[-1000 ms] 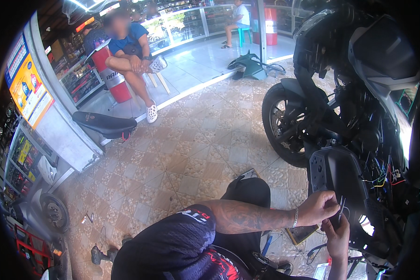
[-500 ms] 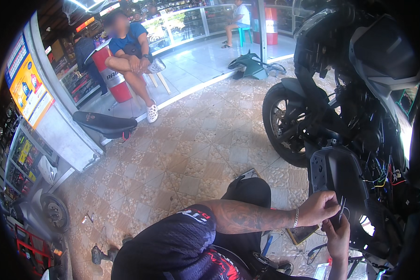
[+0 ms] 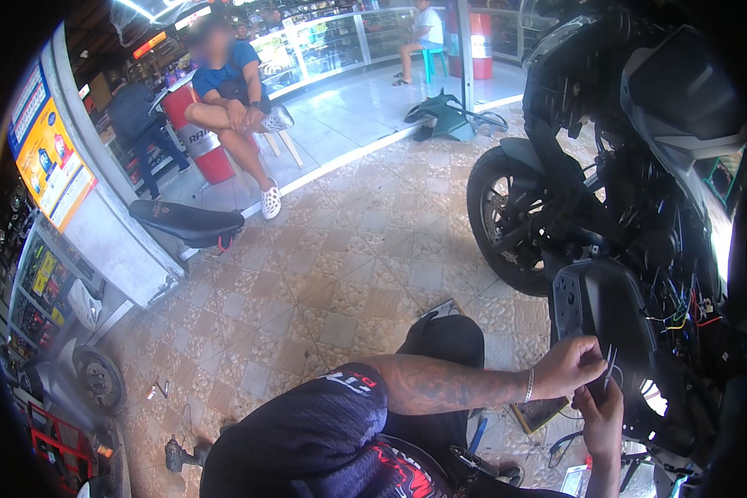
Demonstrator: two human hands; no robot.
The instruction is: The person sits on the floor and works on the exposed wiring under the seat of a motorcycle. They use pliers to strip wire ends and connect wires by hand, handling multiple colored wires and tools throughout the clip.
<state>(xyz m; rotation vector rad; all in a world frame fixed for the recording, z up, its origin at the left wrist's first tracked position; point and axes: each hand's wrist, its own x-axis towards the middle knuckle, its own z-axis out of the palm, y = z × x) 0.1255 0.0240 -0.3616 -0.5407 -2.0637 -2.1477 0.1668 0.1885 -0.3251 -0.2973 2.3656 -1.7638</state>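
Two bare hands meet at the lower right, close together. The left hand (image 3: pixel 566 371), one bracelet (image 3: pixel 530 386) at its wrist, has thumb and fingers drawn together; whether they grip anything is too small to tell. The right hand (image 3: pixel 602 419), just below, is pinched on one thin pale piece (image 3: pixel 611 362), wire-like, which sticks up from its fingertips beside the left hand. Behind both hands stands one partly stripped motorcycle (image 3: pixel 631 178), one of its wheels (image 3: pixel 506 220) plainly visible, with several loose coloured wires (image 3: pixel 681 319) at its side.

On the tiled floor (image 3: pixel 340 274) near the knee lies one blue-handled tool (image 3: pixel 478 435); well apart, at the lower left, lies one drill (image 3: pixel 181 455). One dark motorcycle seat (image 3: pixel 183 222) is beside the white pillar (image 3: pixel 133 257), and one green body panel (image 3: pixel 446 118) lies farther back. Beyond are two red-and-white drums (image 3: pixel 216 166), two seated people (image 3: pixel 228 79), one of them on a green stool (image 3: pixel 433 60), and at least one standing person (image 3: pixel 134 116) in dark clothes.
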